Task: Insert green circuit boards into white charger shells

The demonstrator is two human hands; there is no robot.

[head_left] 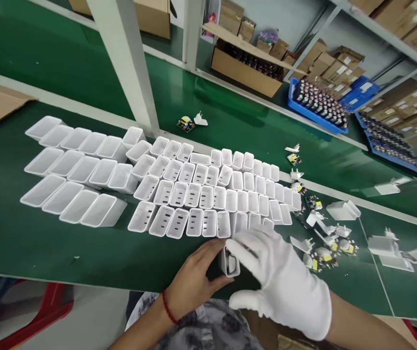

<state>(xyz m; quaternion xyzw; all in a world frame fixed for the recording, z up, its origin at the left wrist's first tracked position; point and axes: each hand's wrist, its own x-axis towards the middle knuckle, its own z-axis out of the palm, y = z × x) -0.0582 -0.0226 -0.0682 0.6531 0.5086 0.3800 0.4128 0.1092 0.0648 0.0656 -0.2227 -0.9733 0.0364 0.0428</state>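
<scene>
Near the table's front edge, my bare left hand (pixel 201 270) grips a white plastic case (pixel 232 269) between its thumb and fingers. The case's open end faces up, and part of a circuit board with something white shows inside. My right hand (pixel 279 277), in a white glove, hovers at the right of this case. Its thumb and fingers are spread apart, with the index fingertip at the case's upper rim; whether it touches cannot be told. Just beyond the hands stand rows of similar open white cases (pixel 209 223), several with dark slots inside.
Circuit boards with yellow parts (pixel 327 257) and white plug covers (pixel 303 244) lie in a heap to the right. More white cases (pixel 84 208) stand at left. A pale post (pixel 130 73) rises behind the rows. Blue trays (pixel 318 107) of parts sit on the far shelf.
</scene>
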